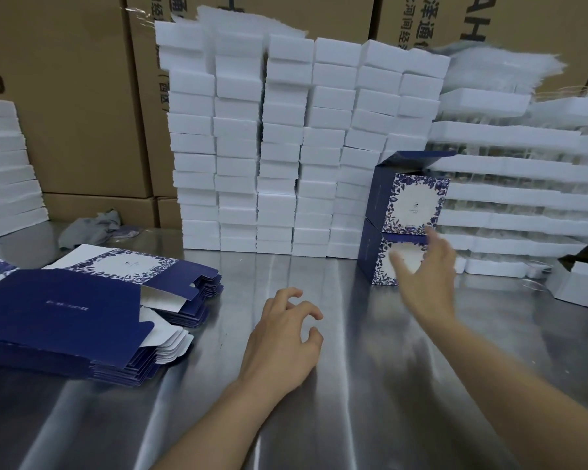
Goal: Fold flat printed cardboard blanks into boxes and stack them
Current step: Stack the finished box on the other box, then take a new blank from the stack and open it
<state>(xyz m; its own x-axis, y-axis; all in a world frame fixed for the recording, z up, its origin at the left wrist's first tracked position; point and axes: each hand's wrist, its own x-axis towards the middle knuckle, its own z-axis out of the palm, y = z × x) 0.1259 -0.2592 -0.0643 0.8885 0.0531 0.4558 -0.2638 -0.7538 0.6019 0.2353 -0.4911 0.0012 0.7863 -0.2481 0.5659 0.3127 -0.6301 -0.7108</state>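
Blue-printed folded boxes (409, 201) are stacked two high on the steel table (319, 401) against white foam blocks (269, 147), the right hand (425, 276) held before them with fingers spread apart, the left hand (282, 337) loosely curled and empty beside the flat blanks (65, 313).

Flat blanks (82, 317) lie piled at the left of the table (370, 385); two folded boxes (408, 205) stand at its right, one on the other. Stacked blocks (252, 147) rise behind them, with cartons (82, 96) behind those
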